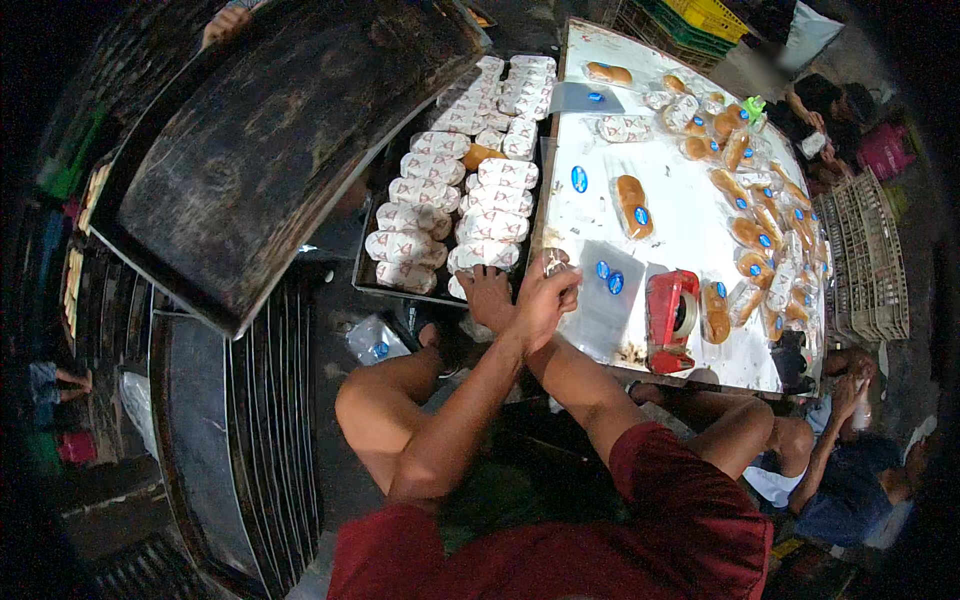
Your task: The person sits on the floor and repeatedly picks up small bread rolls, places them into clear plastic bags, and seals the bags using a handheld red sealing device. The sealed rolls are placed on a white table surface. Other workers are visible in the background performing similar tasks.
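Note:
My forearms cross, the left one over the right. My left hand [550, 298] is closed at the table's near-left edge on a crumpled piece of clear plastic [555, 262], mostly hidden by the fingers. My right hand [489, 297] reaches into the near end of a black metal tray [363, 259], its fingers over a bun in a white printed wrapper [455, 288]; whether they grip it is hidden. Rows of similar wrapped buns [495, 200] fill the tray. Beside my left hand lie clear plastic bags [592, 322] with blue labels. A red tape dispenser [664, 322] stands farther right.
Bagged bread rolls [750, 232] crowd the white table's [667, 255] right side. At left, another person's hand [225, 26] touches a large tilted black tray [262, 150], above stacked trays [277, 435]. Other people sit at right near plastic crates [862, 255].

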Motion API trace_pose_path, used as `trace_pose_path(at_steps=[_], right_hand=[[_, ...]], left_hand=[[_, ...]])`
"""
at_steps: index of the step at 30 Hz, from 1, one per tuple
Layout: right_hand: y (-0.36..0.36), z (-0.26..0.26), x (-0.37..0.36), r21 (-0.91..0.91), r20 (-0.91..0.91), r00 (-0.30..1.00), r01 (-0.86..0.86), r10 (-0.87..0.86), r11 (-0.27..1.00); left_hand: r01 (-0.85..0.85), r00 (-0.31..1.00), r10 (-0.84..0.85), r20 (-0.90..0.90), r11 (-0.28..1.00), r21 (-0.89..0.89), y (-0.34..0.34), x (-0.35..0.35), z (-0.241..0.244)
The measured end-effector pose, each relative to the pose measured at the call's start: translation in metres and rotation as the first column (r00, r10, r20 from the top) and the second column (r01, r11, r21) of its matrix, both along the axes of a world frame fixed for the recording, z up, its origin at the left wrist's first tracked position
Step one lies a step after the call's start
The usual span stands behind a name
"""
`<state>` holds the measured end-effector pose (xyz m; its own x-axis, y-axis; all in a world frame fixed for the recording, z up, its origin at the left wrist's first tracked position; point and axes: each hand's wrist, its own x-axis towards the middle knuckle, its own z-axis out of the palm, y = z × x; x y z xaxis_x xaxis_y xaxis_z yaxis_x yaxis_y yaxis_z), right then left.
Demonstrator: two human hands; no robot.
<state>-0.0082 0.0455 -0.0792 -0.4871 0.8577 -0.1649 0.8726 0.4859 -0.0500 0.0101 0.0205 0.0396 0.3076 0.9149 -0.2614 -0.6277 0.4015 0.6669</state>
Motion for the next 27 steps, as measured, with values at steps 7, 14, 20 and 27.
trace_pose_path(at_steps=[7, 14, 20, 27], right_hand=[[0.039, -0.026, 0.082, -0.353, -0.877, 0.453, -0.387, -0.158, 0.852], [-0.034, 0.056, 0.139, -0.599, -0.310, -0.407, -0.618, -0.859, 0.508], [-0.081, 0.116, 0.136, -0.715, -0.699, 0.036, -0.002, -0.714, 0.699], [-0.084, 0.107, 0.154, -0.381, -0.836, 0.087, 0.620, -0.542, 0.686]], left_hand=[[0.021, 1.000, -0.020, 0.012, 0.997, -0.079, 0.003, 0.004, 0.018], [-0.545, 0.830, 0.544, -0.128, 0.838, 0.024, 0.037, -0.051, 0.011], [-0.403, 0.893, 0.345, -0.290, 0.900, -0.168, 0.004, -0.007, -0.024], [-0.164, 0.968, 0.163, -0.194, 0.986, 0.010, -0.019, 0.031, -0.018]])
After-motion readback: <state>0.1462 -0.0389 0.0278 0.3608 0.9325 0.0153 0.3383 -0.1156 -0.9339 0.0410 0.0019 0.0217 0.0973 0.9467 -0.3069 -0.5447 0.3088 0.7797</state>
